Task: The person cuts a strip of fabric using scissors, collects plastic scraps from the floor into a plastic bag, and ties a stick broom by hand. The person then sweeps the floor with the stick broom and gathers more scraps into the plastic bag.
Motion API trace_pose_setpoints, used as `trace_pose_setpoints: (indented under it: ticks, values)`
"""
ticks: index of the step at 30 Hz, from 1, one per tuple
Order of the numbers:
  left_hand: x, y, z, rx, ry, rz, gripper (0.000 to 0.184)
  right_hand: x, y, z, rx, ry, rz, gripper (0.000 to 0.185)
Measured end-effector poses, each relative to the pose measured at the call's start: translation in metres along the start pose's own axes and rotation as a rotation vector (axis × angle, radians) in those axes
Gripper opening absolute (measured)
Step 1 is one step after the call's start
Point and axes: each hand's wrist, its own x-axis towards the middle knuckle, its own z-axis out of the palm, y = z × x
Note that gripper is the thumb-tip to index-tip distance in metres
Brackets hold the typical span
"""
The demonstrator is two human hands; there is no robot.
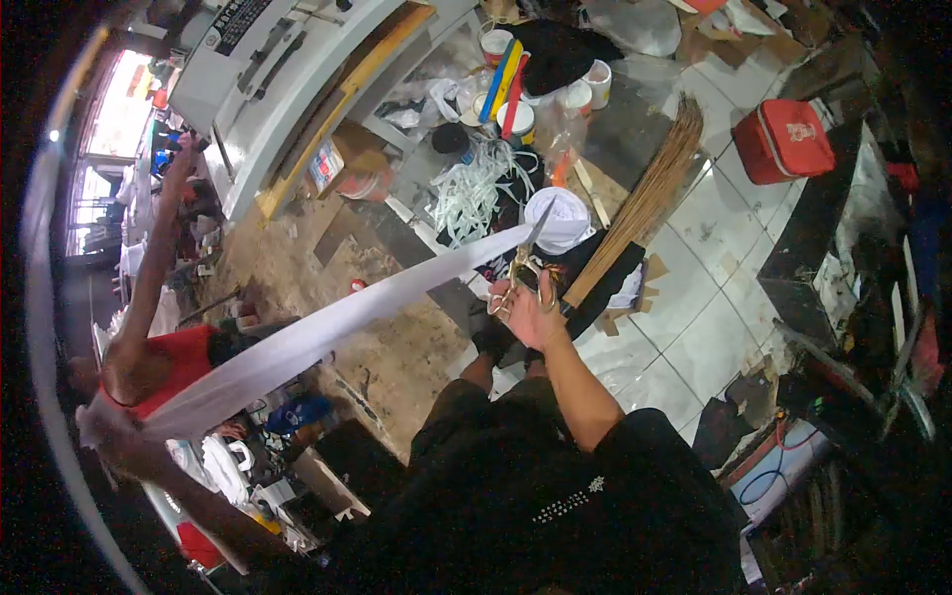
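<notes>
"Near the white bucket [565, 226], what shows?"

"Scissors [523, 258]: the right hand's [533, 317] fingers are curled around the handles, the blades at one end of a white strip [332, 337]."

"And the left hand [114, 436]?"

"Well left of the bucket, blurred at the strip's other end; whether its fingers pinch, one cannot tell."

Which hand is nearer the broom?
Right. The right hand is close beside the broom, at its handle; the left hand is far off, at the far end of the strip.
</notes>
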Motion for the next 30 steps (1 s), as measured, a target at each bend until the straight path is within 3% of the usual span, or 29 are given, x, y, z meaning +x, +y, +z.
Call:
trace_pose_setpoints:
  ticks: [3, 6, 8, 10, 11, 13, 14, 15, 16, 18, 19, 22, 24, 26, 28, 29, 30]
  values:
    - [-0.058, -0.057, 0.023, 0.008, -0.206, -0.141, 0.04, 0.004, -0.016, -0.016, -0.112, 0.077, -0.098, 0.06]
    - [-0.147, -0.109, 0.037, 0.093, -0.655, -0.286, 0.035, -0.003, -0.035, -0.03, -0.309, -0.001, -0.181, 0.052]
    - [-0.209, -0.131, 0.038, 0.141, -0.91, -0.357, 0.032, -0.009, -0.04, -0.011, -0.373, 0.103, -0.175, 0.047]
    - [-0.256, -0.144, 0.035, 0.165, -1.05, -0.399, 0.028, -0.007, -0.033, -0.004, -0.641, 0.207, -0.068, 0.041]
    - [-0.267, -0.154, 0.038, 0.165, -1.05, -0.397, 0.028, -0.004, -0.027, -0.002, -0.62, 0.13, -0.098, 0.038]
    - [-0.274, -0.153, 0.04, 0.465, -1.28, -0.061, 0.029, -0.001, -0.02, 0.016, -0.578, 0.15, -0.083, 0.032]
    - [-0.275, -0.154, 0.037, 0.472, -1.274, -0.07, 0.029, 0.002, -0.017, 0.022, -0.538, 0.172, -0.067, 0.026]
    - [-0.263, -0.124, 0.039, 0.48, -1.224, -0.237, 0.03, 0.008, -0.009, 0.012, -0.553, 0.146, -0.07, 0.042]
    - [-0.256, -0.108, 0.038, 0.485, -1.166, -0.401, 0.031, 0.011, -0.005, 0.017, -0.553, 0.135, -0.064, 0.042]
    - [-0.261, -0.125, 0.03, 0.425, -1.069, -0.302, 0.03, 0.016, -0.001, 0.027, -0.272, -0.154, -0.162, 0.051]
    - [-0.262, -0.132, 0.028, 0.362, -0.982, -0.195, 0.029, 0.018, -0.003, 0.028, -0.26, -0.16, -0.099, 0.059]
    - [-0.252, -0.13, 0.028, 0.411, -1.132, -0.371, 0.027, 0.03, -0.011, 0.039, -0.321, -0.203, -0.204, 0.058]
    - [-0.263, -0.147, 0.034, 0.379, -1.1, -0.352, 0.026, 0.03, -0.014, 0.044, -0.319, -0.108, -0.19, 0.051]
    - [-0.266, -0.161, 0.039, 0.342, -1.076, -0.326, 0.024, 0.031, -0.016, 0.044, -0.525, -0.014, -0.186, 0.034]
    - [-0.248, -0.146, 0.047, 0.287, -1.205, -0.399, 0.023, 0.028, -0.017, 0.057, -0.468, 0.053, -0.258, 0.032]
    - [-0.256, -0.179, 0.048, 0.383, -1.181, -0.239, 0.022, 0.026, -0.022, 0.065, -0.496, 0.078, -0.273, 0.033]
    - [-0.246, -0.174, 0.056, 0.377, -1.199, -0.215, 0.022, 0.026, -0.025, 0.069, -0.521, 0.109, -0.289, 0.034]
